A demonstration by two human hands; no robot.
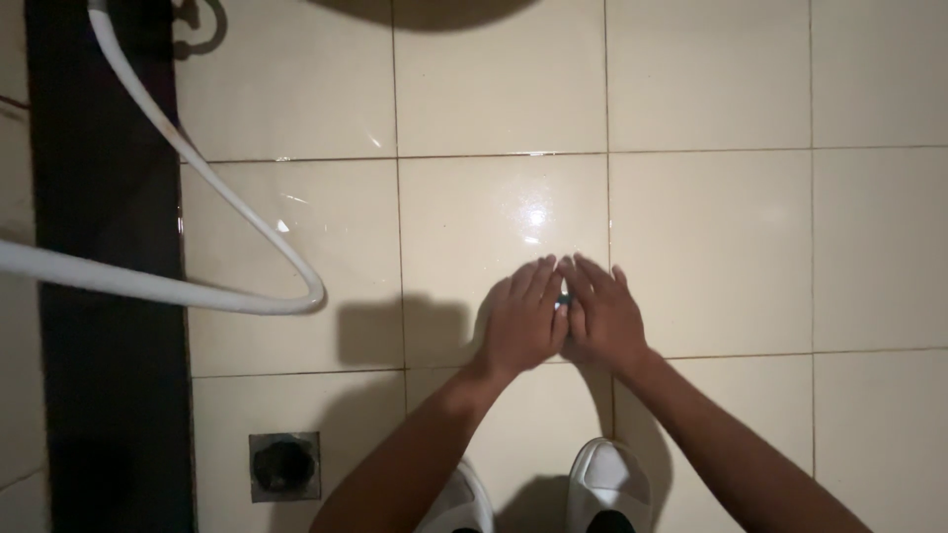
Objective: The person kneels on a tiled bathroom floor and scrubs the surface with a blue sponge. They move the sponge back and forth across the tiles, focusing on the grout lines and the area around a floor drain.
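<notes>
Both hands pressed side by side, fingers out flat. Left hand [521, 326] & right hand [604, 318] touch along the inner edges, w/ a small blue-green thing [563, 301] pinched in the seam between them; only a sliver shows, so can't tell what it is or which hand's grip actually has it. Hands sit low over the tiled floor [711, 247], near middle of frame, above a grout line. Floor looks wet & glossy. White shoes [607, 484] just below. White hose [247, 222] loops at left, square drain [284, 466] near bottom-left edge. Risk, as I judge it: thing so small & barely held, slack between palms could drop it; wet tile may let it skid toward the drain. Slick footing too.
</notes>
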